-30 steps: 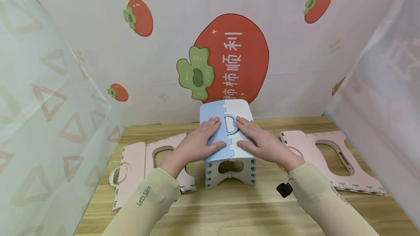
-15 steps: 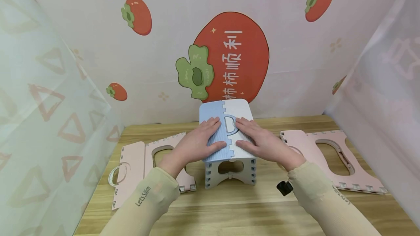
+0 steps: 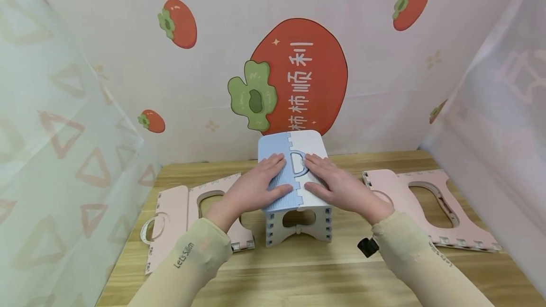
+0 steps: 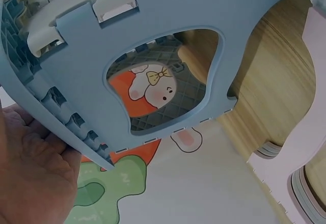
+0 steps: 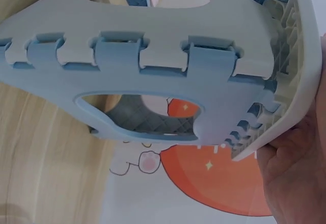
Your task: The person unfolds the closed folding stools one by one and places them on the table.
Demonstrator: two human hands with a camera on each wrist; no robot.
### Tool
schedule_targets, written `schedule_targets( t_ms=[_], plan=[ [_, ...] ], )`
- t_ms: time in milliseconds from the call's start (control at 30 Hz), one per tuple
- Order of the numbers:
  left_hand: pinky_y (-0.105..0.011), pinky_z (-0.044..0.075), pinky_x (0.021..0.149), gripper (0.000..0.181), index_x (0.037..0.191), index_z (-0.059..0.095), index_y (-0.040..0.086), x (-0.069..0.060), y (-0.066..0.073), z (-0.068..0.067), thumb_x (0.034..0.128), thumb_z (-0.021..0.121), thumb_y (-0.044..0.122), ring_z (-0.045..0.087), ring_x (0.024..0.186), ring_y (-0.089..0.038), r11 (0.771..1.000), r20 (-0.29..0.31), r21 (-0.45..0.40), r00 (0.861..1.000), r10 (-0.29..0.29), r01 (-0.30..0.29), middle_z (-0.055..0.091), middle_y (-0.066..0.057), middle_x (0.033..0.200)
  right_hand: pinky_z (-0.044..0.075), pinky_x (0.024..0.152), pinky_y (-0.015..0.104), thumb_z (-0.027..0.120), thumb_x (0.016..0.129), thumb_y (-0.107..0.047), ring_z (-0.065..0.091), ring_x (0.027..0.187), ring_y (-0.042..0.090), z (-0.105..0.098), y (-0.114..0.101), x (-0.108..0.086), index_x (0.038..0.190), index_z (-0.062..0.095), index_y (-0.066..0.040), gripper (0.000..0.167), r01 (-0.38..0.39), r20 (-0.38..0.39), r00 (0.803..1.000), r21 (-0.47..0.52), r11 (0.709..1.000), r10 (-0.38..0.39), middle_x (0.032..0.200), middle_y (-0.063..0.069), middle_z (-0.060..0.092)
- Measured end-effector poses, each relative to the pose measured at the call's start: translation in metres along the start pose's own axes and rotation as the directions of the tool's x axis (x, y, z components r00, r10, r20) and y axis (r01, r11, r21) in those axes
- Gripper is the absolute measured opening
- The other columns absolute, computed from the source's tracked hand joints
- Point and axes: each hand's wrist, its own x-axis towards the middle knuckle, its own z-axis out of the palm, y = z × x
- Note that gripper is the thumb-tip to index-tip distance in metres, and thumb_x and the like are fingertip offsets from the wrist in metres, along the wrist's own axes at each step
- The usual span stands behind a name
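Observation:
A blue and white folding stool [image 3: 304, 141] stands unfolded on its legs, its top flat with a blue loop handle in the middle. My left hand [image 3: 255, 187] rests palm down on the blue half, fingers straight. On the white half lies my right hand [image 3: 341, 185], also flat with extended fingers. Beneath the top, the left wrist view has the blue side panel [image 4: 168, 132] with its oval opening, my left hand [image 4: 38, 173] against the top's far face. The right wrist view holds the hinged legs [image 5: 163, 81] and my right hand [image 5: 295, 168] at the white top.
Folded pink stools lie flat on the wooden table [image 3: 290, 274]: one on the left [image 3: 172, 221] with a white handle sticking out, one on the right [image 3: 392, 188]. A patterned cloth [image 3: 204, 75] rises behind the table and along both sides.

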Motion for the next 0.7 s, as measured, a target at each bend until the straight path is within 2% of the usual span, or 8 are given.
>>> schedule_targets(
  t_ms=[367,700],
  plan=[
    [-0.044,0.025,0.125,0.077,0.16,0.034,0.01,0.004,-0.01,-0.004,0.1014,0.057,0.053,0.022,0.156,-0.026,0.998,-0.008,-0.063,1.0,-0.007,0.006,0.027,-0.007,0.168,0.036,0.118,0.054,0.06,0.103,-0.043,0.03,0.152,0.031,0.0,-0.001,-0.002,0.159,0.038,-0.011,0.068,0.002,0.003,1.0,-0.018,1.0,-0.002,0.167,0.006,0.03],
    [-0.048,0.026,0.125,0.075,0.159,0.035,0.009,0.009,-0.02,-0.009,0.1014,0.059,0.05,0.023,0.155,-0.029,0.994,-0.016,-0.103,0.999,-0.033,0.031,0.028,-0.01,0.167,0.039,0.117,0.051,0.062,0.103,-0.04,0.031,0.152,0.028,-0.001,-0.007,-0.005,0.157,0.041,-0.009,0.066,0.053,-0.006,0.999,-0.022,0.998,-0.053,0.166,0.006,0.032]
  ],
)
